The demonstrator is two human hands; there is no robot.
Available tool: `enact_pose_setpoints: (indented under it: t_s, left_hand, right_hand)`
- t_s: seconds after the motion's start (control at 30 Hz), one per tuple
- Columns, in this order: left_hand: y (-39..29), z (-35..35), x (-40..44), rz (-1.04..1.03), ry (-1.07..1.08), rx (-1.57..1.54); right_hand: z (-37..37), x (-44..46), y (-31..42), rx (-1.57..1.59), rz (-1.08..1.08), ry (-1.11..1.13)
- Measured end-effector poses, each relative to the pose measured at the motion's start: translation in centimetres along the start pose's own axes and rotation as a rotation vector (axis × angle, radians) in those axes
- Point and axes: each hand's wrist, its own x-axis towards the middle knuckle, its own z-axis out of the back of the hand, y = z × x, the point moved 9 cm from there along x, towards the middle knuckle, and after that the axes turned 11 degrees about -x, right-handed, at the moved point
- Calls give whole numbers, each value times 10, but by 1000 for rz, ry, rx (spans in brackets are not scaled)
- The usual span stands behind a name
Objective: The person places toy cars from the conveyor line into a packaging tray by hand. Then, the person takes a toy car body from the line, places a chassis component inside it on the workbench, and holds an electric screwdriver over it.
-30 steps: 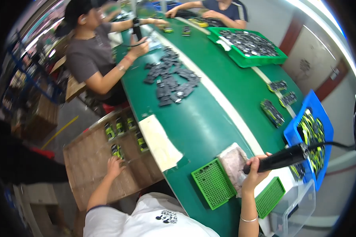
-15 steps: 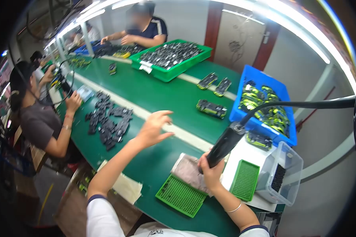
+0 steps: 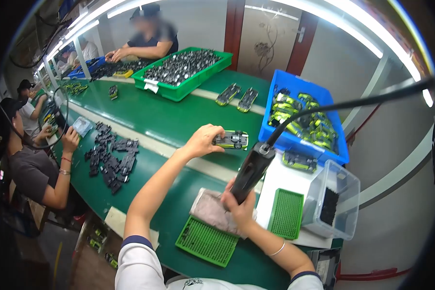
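Note:
My left hand [image 3: 206, 140] grips one end of a toy car [image 3: 236, 140], its black underside up and a yellow-green body edge showing below. The car is over the green table, near the pale strip. My right hand [image 3: 240, 209] is wrapped round a black electric screwdriver [image 3: 251, 173], whose cable leads up to the right; the tip is hidden. Beneath the right hand lies a folded pinkish cloth [image 3: 209, 208], against a green perforated tray [image 3: 198, 244] holding a few small dark pieces.
A blue bin [image 3: 340, 130] of toy cars stands right, beside a clear box [image 3: 345, 193] with black parts and another green tray [image 3: 286, 212]. Black chassis parts [image 3: 112, 159] lie left. A green bin [image 3: 179, 92] of parts is at the back. Co-workers sit left and across.
My left hand has moved forward and right and taken hold of the toy car. The right hand still holds the screwdriver. The whole view has shifted slightly.

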Motion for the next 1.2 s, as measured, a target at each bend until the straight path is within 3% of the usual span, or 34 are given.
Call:
enact_pose_setpoints:
  t_s: [0.07,0.13,0.2,0.33,0.47,0.57,0.87,1.07,1.2]
  left_hand:
    - [-32,24,-45,-67,-142,-3]
    - [-43,35,-85,-31,-204,-96]
    - [-43,34,-113,-10,-218,-286]
    - [-68,29,-123,-64,-116,-319]
    - [-105,-2,-118,-204,125,-196]
    - [-119,-33,-123,-246,291,-233]
    - [-112,-37,-138,-318,167,-131]
    - [-114,-37,-141,-355,95,-73]
    - [-115,-36,-144,-389,64,-74]
  right_hand:
    - [-1,0,3,-87,37,128]
    - [2,7,21,-51,215,43]
    - [6,12,27,90,117,-43]
    - [17,19,62,256,296,-90]
    - [48,20,112,236,445,-175]
    - [54,6,122,168,359,-144]
    - [22,-50,111,-20,324,-89]
    - [-6,-60,77,-67,254,113]
    - [-11,-58,74,-30,251,130]
